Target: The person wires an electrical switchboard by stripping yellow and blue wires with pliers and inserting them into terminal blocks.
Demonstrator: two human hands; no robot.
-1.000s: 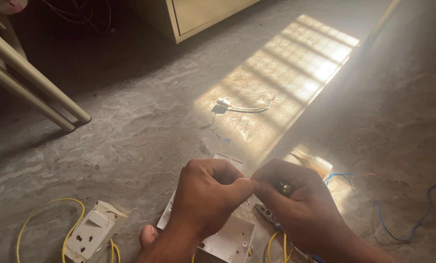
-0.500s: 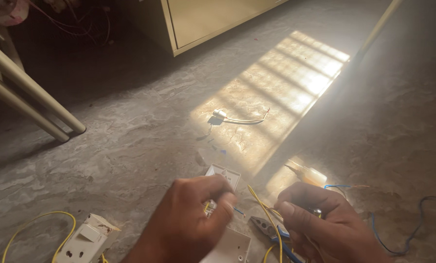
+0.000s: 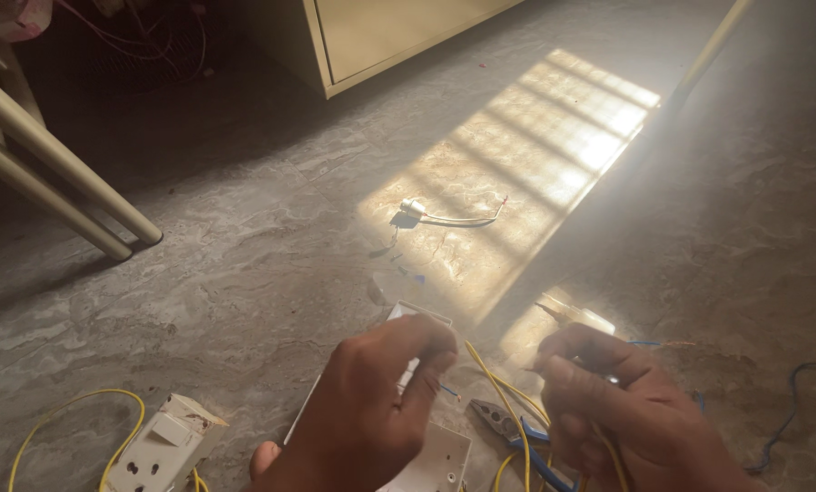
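Observation:
My left hand (image 3: 371, 415) is low in the middle, its fingers pinched on a short blue wire (image 3: 450, 393) whose tip sticks out to the right. My right hand (image 3: 622, 410) is a little apart from it, closed around thin yellow wires (image 3: 494, 383) that run up toward the left hand. Under both hands a white switch plate (image 3: 440, 456) lies on the stone floor. Pliers with blue handles (image 3: 508, 424) lie on the floor between the hands.
A white socket module (image 3: 157, 446) with a looped yellow wire (image 3: 61, 410) lies at lower left. A small fitting with a short cable (image 3: 426, 211) rests in the sun patch. Chair legs (image 3: 52, 164) stand at left, a cabinet (image 3: 380, 36) at the back, a blue wire (image 3: 790, 410) at right.
My hands, touching a second ago, have drawn apart, the right one moving right. The view has shifted slightly.

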